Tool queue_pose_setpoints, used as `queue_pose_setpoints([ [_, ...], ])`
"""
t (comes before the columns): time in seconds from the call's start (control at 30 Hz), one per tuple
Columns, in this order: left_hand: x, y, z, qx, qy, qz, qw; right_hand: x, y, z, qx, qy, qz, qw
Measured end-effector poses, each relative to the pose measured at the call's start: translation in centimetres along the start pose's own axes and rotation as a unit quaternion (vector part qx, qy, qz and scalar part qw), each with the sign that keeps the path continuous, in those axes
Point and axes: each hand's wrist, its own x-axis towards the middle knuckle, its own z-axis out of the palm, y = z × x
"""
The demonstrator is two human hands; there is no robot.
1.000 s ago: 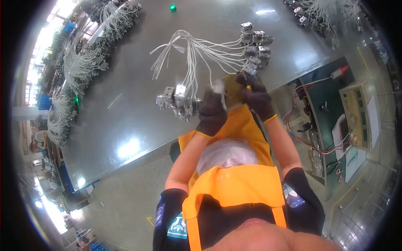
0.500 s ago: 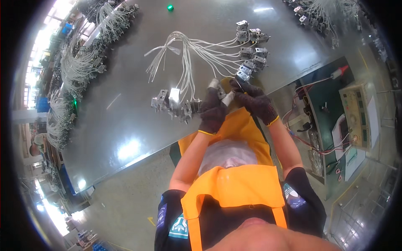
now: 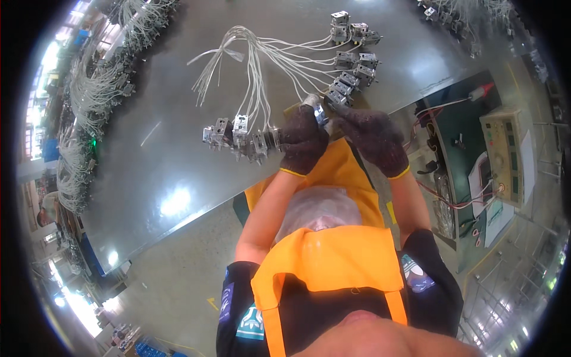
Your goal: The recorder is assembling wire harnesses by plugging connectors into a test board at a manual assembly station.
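My left hand [image 3: 304, 134], in a dark knit glove with light fingertips, is closed around a small silvery metal block [image 3: 321, 115] near the bench's front edge. My right hand [image 3: 376, 135], gloved alike, has its fingers drawn together beside that block; anything in them is too hidden to make out. Just beyond the fingertips lies a row of metal blocks with wires [image 3: 348, 83]. Their white wires [image 3: 253, 44] gather into one looped bundle on the bench. A second cluster of wired metal blocks [image 3: 238, 134] lies left of my left hand.
The grey metal bench [image 3: 178, 119] carries heaps of similar wired parts [image 3: 98, 98] along its left side and more wired parts [image 3: 464, 24] at the far right. Right of me, a green side table [image 3: 461, 119] holds a beige instrument box [image 3: 502, 154], cables and scissors [image 3: 476, 237].
My right hand has turned and shifted slightly right; its light thumb tip no longer shows beside the left hand. The whole scene has shifted a little up and left in view.
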Motion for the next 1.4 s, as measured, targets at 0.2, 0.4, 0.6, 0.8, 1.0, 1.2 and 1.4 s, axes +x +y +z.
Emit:
queue_pose_setpoints([
  [0.2,0.5,-2.0,0.8,-0.069,-0.093,0.012,0.993,1.3,-2.2,-0.4,-0.111,-0.042,-0.03,0.992],
  [0.4,1.1,-1.2,0.4,-0.083,-0.136,-0.041,0.986,2.1,-3.2,-0.1,-0.189,-0.098,0.025,0.977],
  [0.6,-0.1,1.3,-1.0,-0.04,0.007,0.06,0.997,0.9,-2.9,-0.2,-0.083,-0.073,0.035,0.993],
  [0.8,-1.1,0.3,-7.9,0.291,-0.109,0.072,0.948,0.3,-1.5,4.9,0.158,-0.061,-0.035,0.985],
  [1.0,-0.3,-2.2,-6.7,0.134,0.02,0.071,0.988,1.2,-1.7,6.5,0.239,-0.06,0.124,0.961],
  [1.2,-0.8,-1.4,-3.2,0.102,-0.09,0.007,0.991,1.5,3.1,5.6,0.3,0.055,0.134,0.943],
  [1.4,-0.7,0.7,-3.0,-0.226,-0.024,-0.202,0.953,1.4,2.4,1.2,0.43,0.006,0.216,0.877],
])
